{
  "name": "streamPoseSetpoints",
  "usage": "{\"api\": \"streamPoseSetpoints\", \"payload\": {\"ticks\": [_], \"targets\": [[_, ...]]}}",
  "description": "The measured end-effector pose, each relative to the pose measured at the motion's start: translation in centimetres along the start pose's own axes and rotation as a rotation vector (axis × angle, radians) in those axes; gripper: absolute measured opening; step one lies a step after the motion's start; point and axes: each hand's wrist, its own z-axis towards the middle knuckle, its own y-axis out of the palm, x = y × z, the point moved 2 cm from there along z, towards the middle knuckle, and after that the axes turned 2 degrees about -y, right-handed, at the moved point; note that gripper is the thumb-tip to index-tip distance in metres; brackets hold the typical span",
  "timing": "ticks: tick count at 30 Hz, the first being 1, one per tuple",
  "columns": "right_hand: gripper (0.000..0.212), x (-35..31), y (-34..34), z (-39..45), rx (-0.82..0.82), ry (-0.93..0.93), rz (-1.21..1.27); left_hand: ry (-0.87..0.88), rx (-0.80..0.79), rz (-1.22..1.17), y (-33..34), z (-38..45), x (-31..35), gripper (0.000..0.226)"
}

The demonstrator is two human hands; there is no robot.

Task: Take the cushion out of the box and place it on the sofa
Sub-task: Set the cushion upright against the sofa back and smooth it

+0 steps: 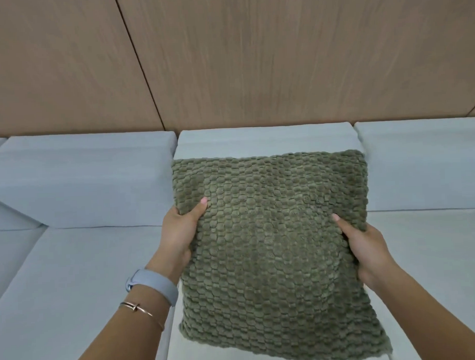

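Both hands, left hand [180,230] and right hand [368,252], clamp the cushion [273,248] by opposite side edges; cushion faces up, top edge toward sofa [80,266] backrest

Cushion [271,254]: covers the middle sofa [86,266] seat and the lower part of the back pad at 12 o'clock, so whether its lower edge rests on the seat cannot be told. Left hand [179,233], at 9 o'clock of the cushion: only the thumb shows on the front; the fingers lie behind the fabric. Right hand [368,252], at 3 o'clock: likewise. Both forearms are cut off by the bottom edge. The sofa runs off the left, right and bottom edges.
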Motion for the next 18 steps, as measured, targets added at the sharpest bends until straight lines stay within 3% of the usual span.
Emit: {"api": "streamPoseSetpoints", "payload": {"ticks": [3,13,18], "targets": [[0.043,2.5,0.1,4.4,0.012,0.002,-0.001,0.037,0.005,0.015,1.3,3.7,-2.8,0.039],[0.043,7.6,1.8,15.6,-0.033,-0.08,0.025,0.207,0.055,-0.019,4.0,12.7,-9.6,0.038],[0.034,8.0,2.9,19.2,-0.051,-0.144,0.027,0.266,0.088,-0.029,4.6,15.5,-10.6,0.042]]}}
